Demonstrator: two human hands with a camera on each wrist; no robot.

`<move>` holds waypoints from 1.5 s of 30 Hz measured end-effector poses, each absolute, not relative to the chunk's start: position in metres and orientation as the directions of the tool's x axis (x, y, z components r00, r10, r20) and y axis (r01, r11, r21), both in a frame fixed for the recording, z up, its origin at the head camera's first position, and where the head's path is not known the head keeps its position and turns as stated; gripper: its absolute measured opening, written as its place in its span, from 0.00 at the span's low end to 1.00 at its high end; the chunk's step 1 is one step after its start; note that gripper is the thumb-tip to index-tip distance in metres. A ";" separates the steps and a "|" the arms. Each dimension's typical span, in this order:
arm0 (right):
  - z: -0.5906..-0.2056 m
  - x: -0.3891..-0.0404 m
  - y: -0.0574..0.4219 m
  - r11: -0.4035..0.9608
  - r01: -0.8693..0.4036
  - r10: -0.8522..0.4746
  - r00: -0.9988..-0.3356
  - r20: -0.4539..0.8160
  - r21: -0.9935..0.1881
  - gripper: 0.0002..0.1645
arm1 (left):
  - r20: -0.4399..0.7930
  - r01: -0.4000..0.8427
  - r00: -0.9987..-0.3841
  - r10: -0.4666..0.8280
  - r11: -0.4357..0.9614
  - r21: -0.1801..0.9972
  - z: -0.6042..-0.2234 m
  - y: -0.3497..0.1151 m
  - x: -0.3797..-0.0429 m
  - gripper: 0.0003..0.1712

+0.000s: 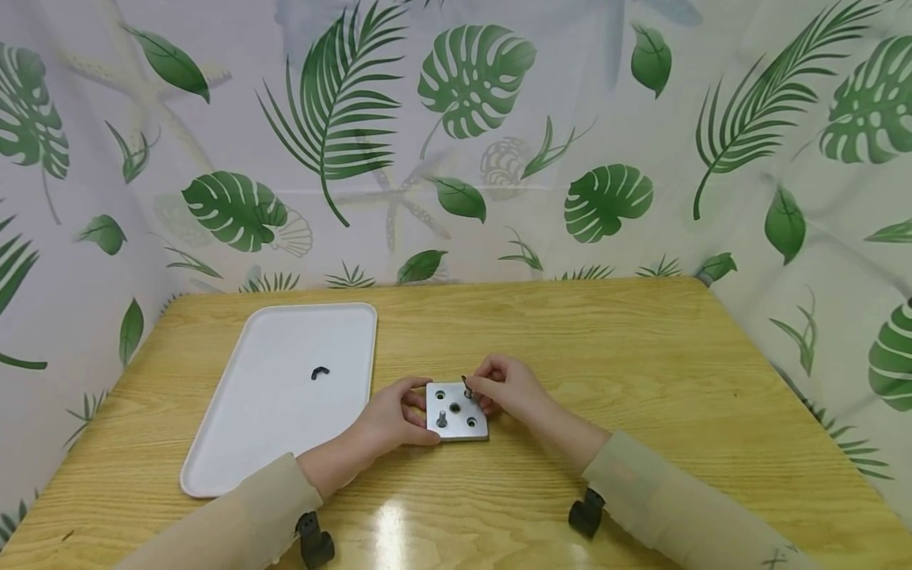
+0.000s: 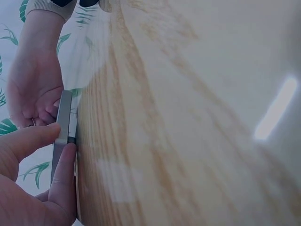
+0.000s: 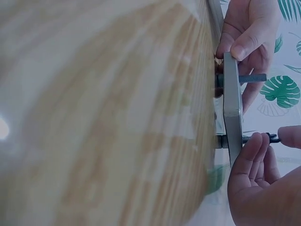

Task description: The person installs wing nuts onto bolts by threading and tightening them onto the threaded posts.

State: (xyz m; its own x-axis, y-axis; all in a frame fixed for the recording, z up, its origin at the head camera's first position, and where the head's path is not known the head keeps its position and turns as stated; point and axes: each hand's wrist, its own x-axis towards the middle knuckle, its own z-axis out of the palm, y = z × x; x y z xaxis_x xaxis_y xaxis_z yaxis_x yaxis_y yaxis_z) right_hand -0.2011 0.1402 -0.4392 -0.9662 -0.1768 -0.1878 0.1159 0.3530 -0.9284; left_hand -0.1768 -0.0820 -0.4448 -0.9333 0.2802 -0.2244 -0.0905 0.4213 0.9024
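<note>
A square silver metal plate (image 1: 463, 431) with several holes lies flat over the table, raised a little on bolt heads under it. My left hand (image 1: 390, 416) grips its left side, one finger beneath it in the left wrist view. A threaded bolt (image 3: 253, 78) stands up through the near-left hole. At the far-right corner my right hand (image 1: 514, 389) pinches a small black wing nut (image 3: 273, 138) at the top of a second bolt (image 1: 468, 393). The fingers partly hide that bolt and nut. Another black, arched wing nut (image 1: 321, 372) lies on the white tray.
The white tray (image 1: 285, 419) stands on the left of the wooden table (image 1: 606, 348), its right rim close to my left hand. Leaf-printed cloth (image 1: 513, 198) hangs behind the table and along both sides.
</note>
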 end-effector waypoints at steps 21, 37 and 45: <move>-0.441 -0.204 0.144 0.273 0.119 -0.298 -0.933 -0.202 -0.955 0.21 | -0.222 -0.085 -0.932 0.286 0.423 0.902 -0.442 -0.082 -0.176 0.50; -0.439 -0.204 0.135 0.442 0.126 -0.176 -0.959 -0.224 -0.888 0.12 | -0.221 -0.082 -0.935 0.278 0.434 0.897 -0.444 -0.083 -0.176 0.51; -0.434 -0.202 0.137 0.429 0.111 -0.212 -0.952 -0.219 -0.897 0.18 | -0.220 -0.082 -0.934 0.281 0.431 0.898 -0.443 -0.083 -0.175 0.50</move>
State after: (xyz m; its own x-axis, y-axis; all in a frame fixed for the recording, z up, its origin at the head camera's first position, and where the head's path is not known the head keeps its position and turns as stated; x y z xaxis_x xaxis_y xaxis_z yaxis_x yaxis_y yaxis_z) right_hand -0.2024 0.1367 -0.4339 -0.9522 -0.2124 -0.2195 0.1110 0.4288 -0.8965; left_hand -0.1754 -0.0830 -0.4432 -0.9342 0.2806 -0.2201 -0.0821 0.4314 0.8984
